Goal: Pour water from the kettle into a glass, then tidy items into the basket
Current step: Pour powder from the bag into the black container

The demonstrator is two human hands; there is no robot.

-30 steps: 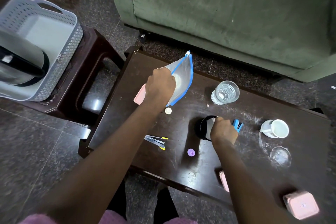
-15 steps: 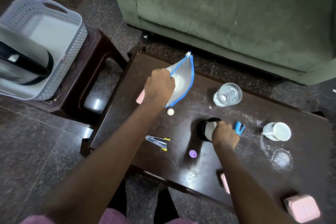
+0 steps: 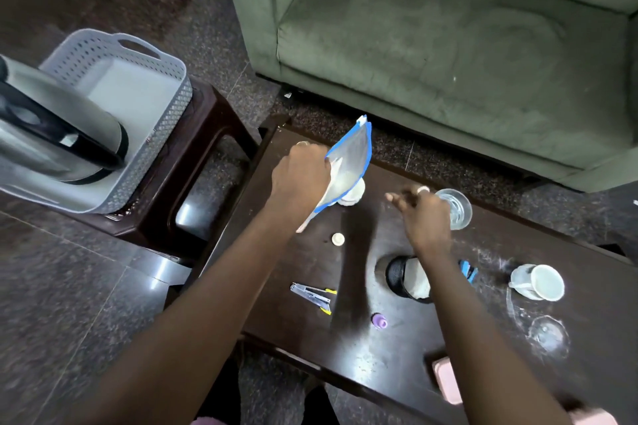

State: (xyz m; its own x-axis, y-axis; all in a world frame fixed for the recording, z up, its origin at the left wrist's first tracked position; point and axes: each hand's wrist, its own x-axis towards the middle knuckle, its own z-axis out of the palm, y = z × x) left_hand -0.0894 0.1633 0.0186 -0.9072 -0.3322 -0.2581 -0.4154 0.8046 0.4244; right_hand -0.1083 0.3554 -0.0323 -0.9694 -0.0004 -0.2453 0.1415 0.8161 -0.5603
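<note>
My left hand [image 3: 300, 174] grips a clear zip pouch with blue edging [image 3: 350, 162], held upright over the dark table [image 3: 407, 355]. My right hand [image 3: 423, 210] hovers blurred above the table with fingers spread and nothing in it, just left of a glass of water [image 3: 457, 209]. A black mesh cup with a white cloth inside [image 3: 409, 278] stands under my right forearm. The steel kettle [image 3: 51, 134] sits in the grey basket [image 3: 138, 79] on a side stool at the left.
On the table lie a stapler [image 3: 312, 293], a white cap [image 3: 338, 239], a purple cap [image 3: 379, 321], a blue clip [image 3: 467, 271], a white mug [image 3: 538, 281], a glass lid [image 3: 549, 335] and pink boxes [image 3: 447, 379]. A green sofa [image 3: 448, 45] stands behind.
My right hand left the black mesh cup and moved up and away toward the glass, fingers now spread. My left hand still holds the pouch.
</note>
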